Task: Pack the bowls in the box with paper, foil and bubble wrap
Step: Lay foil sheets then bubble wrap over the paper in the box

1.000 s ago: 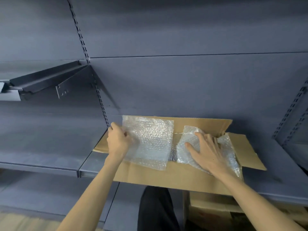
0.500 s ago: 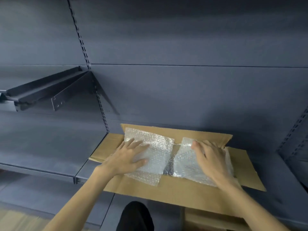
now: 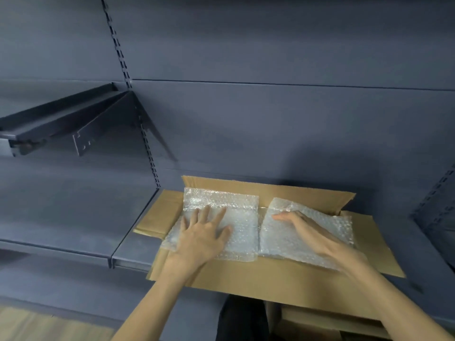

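An open cardboard box [image 3: 246, 281] sits on a grey shelf with its flaps spread outward. Two sheets of bubble wrap cover its opening. My left hand [image 3: 202, 232] lies flat with spread fingers on the left bubble wrap sheet [image 3: 236, 205]. Over on the right bubble wrap sheet [image 3: 327, 222], my right hand [image 3: 310, 230] presses down with straight fingers pointing left. No bowl, paper or foil shows; whatever is in the box is hidden under the wrap.
The grey metal shelf [image 3: 73, 217] extends to the left of the box. A dark bracketed shelf [image 3: 61, 119] juts out at upper left. Another cardboard box [image 3: 320, 321] stands on the floor below, next to a dark-clothed leg [image 3: 241, 318].
My left hand moved from the left sheet's edge onto its top and flattened it into the box. The right hand stayed pressing on the right sheet. The view tilted slightly.
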